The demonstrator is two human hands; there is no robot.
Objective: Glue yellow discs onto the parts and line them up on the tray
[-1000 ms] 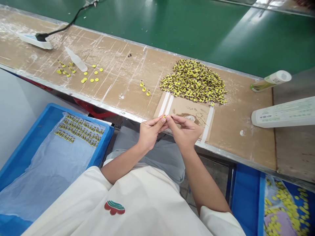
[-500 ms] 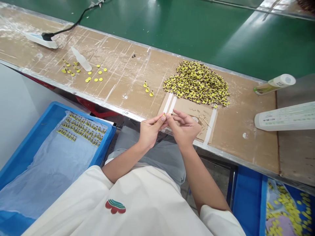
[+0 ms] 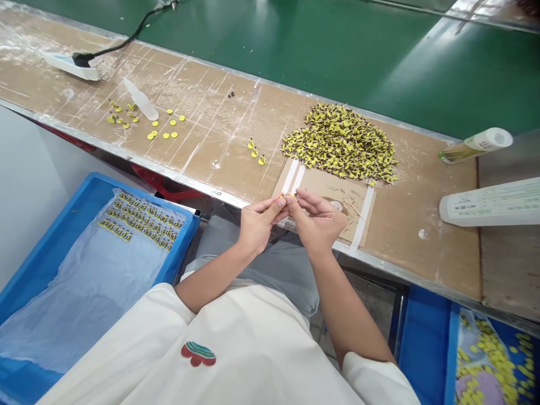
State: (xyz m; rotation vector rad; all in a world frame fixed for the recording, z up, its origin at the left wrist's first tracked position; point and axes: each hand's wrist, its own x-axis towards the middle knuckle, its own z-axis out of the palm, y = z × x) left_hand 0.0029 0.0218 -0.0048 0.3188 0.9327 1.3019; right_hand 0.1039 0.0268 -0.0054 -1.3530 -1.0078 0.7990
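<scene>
Over the near edge of the bench, my left hand (image 3: 257, 226) and my right hand (image 3: 319, 226) meet fingertip to fingertip. The left thumb and forefinger pinch a small yellow piece (image 3: 282, 196), mostly covered by the fingers. Between the right fingertips is a tiny yellow-and-dark piece (image 3: 294, 195); its full shape is hidden. Beyond the hands lies a big heap of small yellow-and-dark figures (image 3: 341, 140). Three figures on yellow round bases (image 3: 254, 152) stand to the left of the heap.
Farther left lie loose yellow discs (image 3: 165, 135), more based figures (image 3: 118, 118) and a white pointed bottle (image 3: 142, 101). A blue tray (image 3: 95, 183) at lower left holds rows of figures on cloth. Yellow discs fill a bin (image 3: 452, 349) at lower right. White cylindrical containers (image 3: 485, 205) lie right.
The right fingers have closed in slightly, and yellow now shows at their tips beside the dark bit. Both hands stay in nearly the same place; the view has shifted slightly.
</scene>
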